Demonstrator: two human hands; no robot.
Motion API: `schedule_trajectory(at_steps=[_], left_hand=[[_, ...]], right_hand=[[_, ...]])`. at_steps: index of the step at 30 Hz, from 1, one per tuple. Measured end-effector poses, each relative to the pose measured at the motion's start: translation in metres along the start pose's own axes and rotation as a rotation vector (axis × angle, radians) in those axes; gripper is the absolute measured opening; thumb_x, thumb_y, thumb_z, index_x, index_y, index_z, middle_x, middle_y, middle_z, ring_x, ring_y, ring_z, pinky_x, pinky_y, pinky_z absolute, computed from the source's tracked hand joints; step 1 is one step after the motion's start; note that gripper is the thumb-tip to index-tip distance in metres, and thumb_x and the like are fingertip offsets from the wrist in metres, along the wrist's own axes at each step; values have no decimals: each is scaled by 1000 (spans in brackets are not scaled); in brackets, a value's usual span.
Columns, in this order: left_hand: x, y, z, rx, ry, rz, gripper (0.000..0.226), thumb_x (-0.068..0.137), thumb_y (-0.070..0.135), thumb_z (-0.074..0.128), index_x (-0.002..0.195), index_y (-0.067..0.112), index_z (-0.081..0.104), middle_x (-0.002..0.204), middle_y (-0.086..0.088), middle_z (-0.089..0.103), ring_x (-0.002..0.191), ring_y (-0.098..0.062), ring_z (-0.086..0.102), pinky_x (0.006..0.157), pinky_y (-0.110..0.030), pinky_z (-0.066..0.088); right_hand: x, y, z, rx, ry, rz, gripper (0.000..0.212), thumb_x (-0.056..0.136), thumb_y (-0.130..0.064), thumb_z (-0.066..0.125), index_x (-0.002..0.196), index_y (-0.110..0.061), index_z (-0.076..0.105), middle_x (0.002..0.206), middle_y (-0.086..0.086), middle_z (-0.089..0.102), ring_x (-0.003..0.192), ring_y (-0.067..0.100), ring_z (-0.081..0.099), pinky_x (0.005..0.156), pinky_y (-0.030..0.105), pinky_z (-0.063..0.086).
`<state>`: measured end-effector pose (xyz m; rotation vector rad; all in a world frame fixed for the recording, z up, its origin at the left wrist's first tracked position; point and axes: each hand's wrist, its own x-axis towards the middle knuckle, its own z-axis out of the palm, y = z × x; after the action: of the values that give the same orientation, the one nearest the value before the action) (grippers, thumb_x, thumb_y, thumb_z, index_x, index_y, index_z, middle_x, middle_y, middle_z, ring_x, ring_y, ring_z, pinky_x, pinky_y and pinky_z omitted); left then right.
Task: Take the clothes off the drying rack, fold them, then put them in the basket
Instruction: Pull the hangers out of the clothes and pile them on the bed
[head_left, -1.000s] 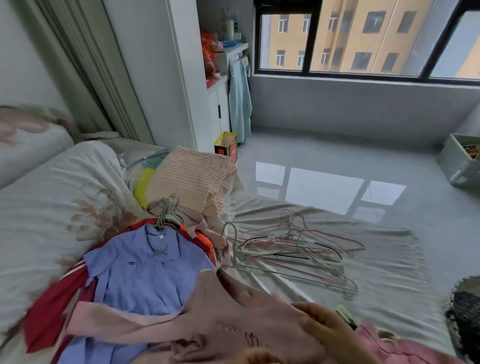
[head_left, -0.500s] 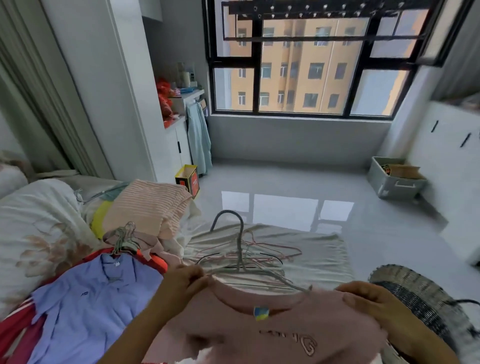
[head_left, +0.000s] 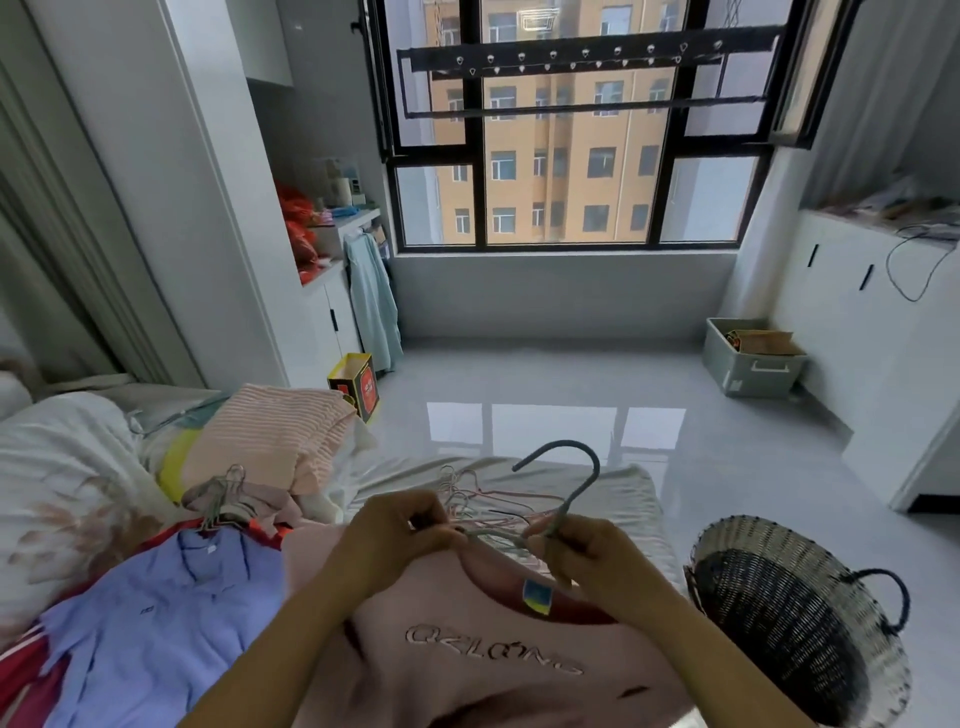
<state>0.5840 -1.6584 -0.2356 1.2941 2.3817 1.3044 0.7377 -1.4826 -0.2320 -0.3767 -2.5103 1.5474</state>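
A pink sweatshirt (head_left: 467, 649) with stitched lettering lies spread on the bed in front of me. A grey hanger (head_left: 569, 491) sticks up out of its collar, hook upward. My left hand (head_left: 400, 535) pinches the hanger's left arm at the neckline. My right hand (head_left: 582, 556) grips the hanger's stem just below the hook. A blue shirt (head_left: 150, 623) on a hanger lies to the left over a red garment (head_left: 21, 670). The woven basket (head_left: 795, 613) stands on the floor at the right. The drying rack (head_left: 587, 62) hangs bare before the window.
Several loose hangers (head_left: 483, 499) lie on the bed beyond my hands. A folded striped pink blanket (head_left: 270, 436) sits at the left, with a pillow (head_left: 57, 467) beside it. A yellow box (head_left: 356, 384) and a grey storage bin (head_left: 753, 358) stand on the glossy floor.
My view tilted up from the bed to the window. Both hands moved in from the sweatshirt's shoulders to the collar and took hold of the hanger, which now stands higher.
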Motion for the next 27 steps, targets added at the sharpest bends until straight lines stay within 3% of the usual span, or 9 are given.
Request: schedule_trajectory(at_steps=[3, 5, 8, 11, 14, 18, 20, 24, 27], left_hand=[[-12, -2, -13, 4, 47, 24, 16, 67, 43, 75, 59, 41, 63, 56, 20, 60, 56, 3, 52, 54, -10, 35], [-22, -15, -19, 101, 123, 29, 11, 70, 54, 62, 63, 46, 60, 57, 22, 57, 59, 2, 53, 53, -10, 33], [-43, -49, -23, 191, 236, -12, 23, 74, 62, 43, 71, 41, 54, 65, 19, 55, 62, 0, 51, 56, -15, 34], [-64, -71, -19, 198, 322, -105, 32, 72, 64, 39, 77, 37, 56, 63, 13, 57, 66, -2, 53, 58, -19, 37], [-80, -85, -12, 185, 385, -159, 43, 72, 65, 40, 75, 29, 62, 69, 15, 61, 70, -2, 57, 58, -20, 39], [-92, -91, -8, 205, 435, -238, 21, 71, 65, 38, 68, 56, 56, 72, 33, 59, 69, 10, 54, 60, -14, 39], [-94, -89, -4, 178, 471, -275, 21, 69, 66, 37, 67, 58, 56, 74, 35, 59, 72, 13, 54, 63, -13, 40], [-99, -94, 8, 110, 525, -298, 30, 68, 66, 36, 68, 45, 58, 55, 14, 56, 67, 1, 54, 59, -19, 38], [-104, -97, 18, 138, 520, -303, 42, 73, 64, 35, 64, 27, 53, 53, 17, 52, 66, -1, 52, 59, -15, 36]], right_hand=[[-4, -3, -6, -102, -41, 56, 20, 92, -29, 56, 77, -24, 68, 50, -11, 49, 46, 1, 39, 54, 19, 32], [-4, -1, -11, -146, -1, 92, 25, 92, -28, 54, 70, -26, 66, 49, -9, 54, 42, 0, 40, 53, 18, 34], [-5, 11, -12, -158, 27, 118, 28, 92, -26, 54, 66, -23, 65, 53, -5, 60, 42, 1, 45, 52, 18, 38], [-5, 24, -5, -92, 46, 137, 32, 90, -20, 56, 59, -21, 63, 48, -5, 53, 47, 7, 48, 59, 27, 42], [-5, 33, 1, -38, 70, 170, 35, 89, -15, 56, 54, -20, 60, 43, -6, 43, 43, 8, 38, 54, 26, 33], [-2, 40, 7, -97, 116, 171, 38, 86, -19, 56, 49, -27, 60, 43, -8, 49, 45, 7, 39, 56, 28, 29], [-1, 42, 10, -102, 141, 173, 37, 85, -20, 56, 50, -30, 60, 43, -9, 50, 47, 8, 41, 58, 29, 30], [-5, 51, 8, -85, 151, 183, 41, 85, -16, 56, 47, -30, 59, 43, -9, 51, 50, 11, 44, 59, 30, 32], [-11, 63, 5, -20, 148, 195, 44, 86, -12, 57, 44, -27, 59, 43, -6, 47, 50, 13, 42, 58, 30, 31]])
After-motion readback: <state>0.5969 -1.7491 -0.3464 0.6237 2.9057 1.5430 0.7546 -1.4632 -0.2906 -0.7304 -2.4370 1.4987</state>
